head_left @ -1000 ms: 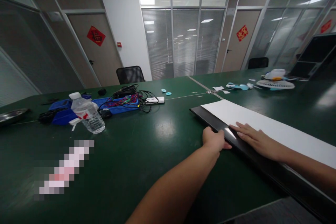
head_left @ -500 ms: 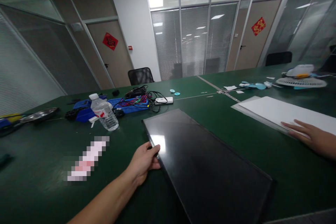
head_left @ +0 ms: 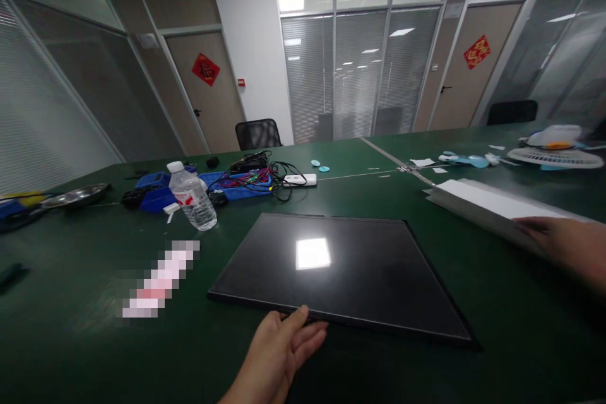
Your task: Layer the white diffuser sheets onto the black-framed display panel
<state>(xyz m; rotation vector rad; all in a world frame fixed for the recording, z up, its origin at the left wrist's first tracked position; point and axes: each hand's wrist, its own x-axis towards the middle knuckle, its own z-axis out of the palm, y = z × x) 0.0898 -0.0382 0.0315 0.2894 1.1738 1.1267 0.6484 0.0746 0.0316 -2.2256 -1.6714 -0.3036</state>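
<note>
Two hands are apart: left hand (head_left: 279, 353), fingers loosely spread, touches the near long edge of the black panel (head_left: 343, 274), while right hand (head_left: 563, 246) grips the white sheet (head_left: 478, 202).

green table (head_left: 85, 278) | lying on it: black panel (head_left: 350, 271) centre | water bottle (head_left: 192, 197) 10 o'clock | white sheet (head_left: 487, 205) 2 o'clock

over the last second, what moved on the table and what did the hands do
The black panel slid left out from under the white sheet and turned to lie broadside before the person. The left hand, which gripped its edge, now rests open-fingered at its near edge. The right hand stayed on the white sheet. The water bottle and blue tray kept their places.
</note>
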